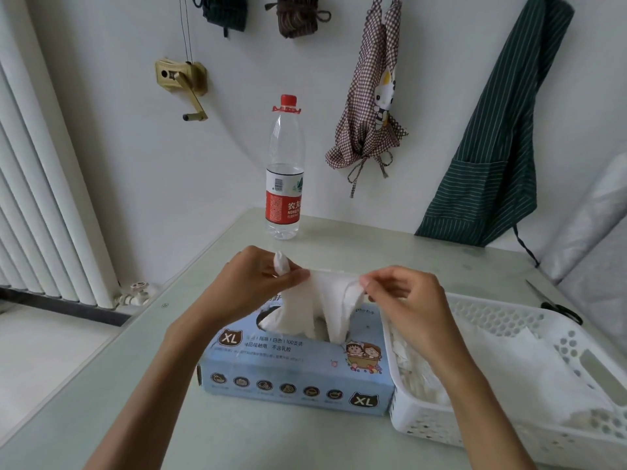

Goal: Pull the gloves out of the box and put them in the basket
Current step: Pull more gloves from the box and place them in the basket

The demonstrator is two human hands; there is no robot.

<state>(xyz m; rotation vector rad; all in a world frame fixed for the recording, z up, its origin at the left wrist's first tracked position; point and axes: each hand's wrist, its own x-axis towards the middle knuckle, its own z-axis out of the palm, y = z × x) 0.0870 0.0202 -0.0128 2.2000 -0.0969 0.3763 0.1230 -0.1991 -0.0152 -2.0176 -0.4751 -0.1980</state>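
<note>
- We see the left hand (252, 283) with fingers curled, pinching one edge of a white glove (330, 300) between thumb and fingertips; a bit of white pokes up above its knuckles.
- The right hand (405, 307) pinches the opposite edge, so the glove stretches between both hands above the box (295, 374).
- The glove's lower part trails into the box's top opening.
- The pale blue box lies on the table (237, 442), touching the white basket (509, 385) to its right, where more white gloves lie.
- Behind stand a water bottle (284, 171), scissors (556, 307), hanging aprons (371, 96) and a radiator (44, 198).
</note>
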